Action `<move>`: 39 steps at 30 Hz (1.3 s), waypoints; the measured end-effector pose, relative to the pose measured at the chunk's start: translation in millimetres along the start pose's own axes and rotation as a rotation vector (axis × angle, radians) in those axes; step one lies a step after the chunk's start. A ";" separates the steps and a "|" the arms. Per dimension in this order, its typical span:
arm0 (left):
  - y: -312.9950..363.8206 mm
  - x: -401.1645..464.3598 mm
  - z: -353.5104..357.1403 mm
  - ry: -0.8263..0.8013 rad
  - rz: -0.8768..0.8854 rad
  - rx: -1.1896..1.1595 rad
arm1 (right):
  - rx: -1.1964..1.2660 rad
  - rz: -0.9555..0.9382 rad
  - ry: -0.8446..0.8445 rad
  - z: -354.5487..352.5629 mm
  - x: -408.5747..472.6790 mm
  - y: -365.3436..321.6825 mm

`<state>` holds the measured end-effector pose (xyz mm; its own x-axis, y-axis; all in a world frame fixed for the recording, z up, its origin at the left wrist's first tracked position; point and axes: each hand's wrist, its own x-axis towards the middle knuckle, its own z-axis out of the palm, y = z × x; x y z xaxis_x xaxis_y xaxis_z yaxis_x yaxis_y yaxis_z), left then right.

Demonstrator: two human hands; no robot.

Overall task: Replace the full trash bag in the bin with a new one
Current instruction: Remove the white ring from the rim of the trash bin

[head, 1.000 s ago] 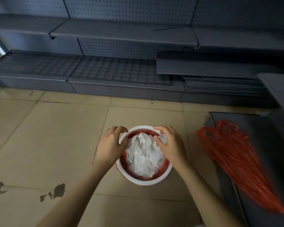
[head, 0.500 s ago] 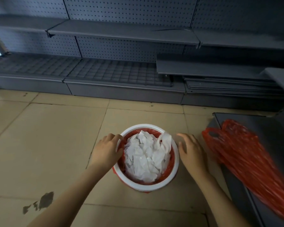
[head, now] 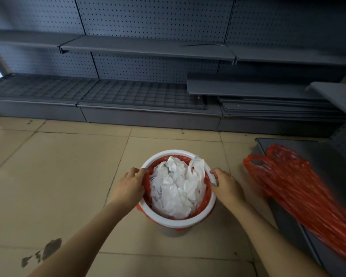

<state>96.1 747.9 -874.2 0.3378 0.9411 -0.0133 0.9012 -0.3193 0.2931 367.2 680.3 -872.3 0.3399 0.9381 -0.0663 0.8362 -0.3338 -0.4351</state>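
A small white bin (head: 180, 223) stands on the tiled floor, lined with a red trash bag (head: 206, 198) and filled with crumpled white paper (head: 176, 188). A white ring sits on the bin's top over the red bag. My left hand (head: 129, 186) grips the rim on the left side, fingers curled over its edge. My right hand (head: 227, 184) rests on the rim's right side, fingertips over the edge. New red bags (head: 300, 194) lie in a long bundle on a dark panel to the right.
Grey pegboard shelving (head: 148, 48) runs along the back, with a wire-grid base shelf (head: 100, 92) and stacked loose shelf panels (head: 278, 108) at right. A dark metal panel (head: 292, 226) lies on the floor at right. Dark stains (head: 46, 250) mark the tiles at lower left.
My right hand moved off the bin to its right side, then came back onto the rim. My left hand shifted slightly on the left rim. The view moved closer.
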 end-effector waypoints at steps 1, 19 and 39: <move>-0.2 -2.3 0.1 -0.004 -0.014 -0.040 | 0.009 0.003 0.007 1.0 -0.7 -1.4; 11.3 1.7 -28.5 0.244 0.005 -0.200 | 0.146 -0.020 0.305 -20.9 0.0 -16.6; -164.7 -160.1 -90.7 0.654 -0.441 -0.141 | 0.271 -0.579 0.133 85.1 -15.9 -227.9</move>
<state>-131.1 659.9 -833.6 -0.3085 0.8658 0.3941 0.8572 0.0734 0.5097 134.6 749.3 -848.5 -0.0684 0.9340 0.3507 0.7679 0.2737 -0.5792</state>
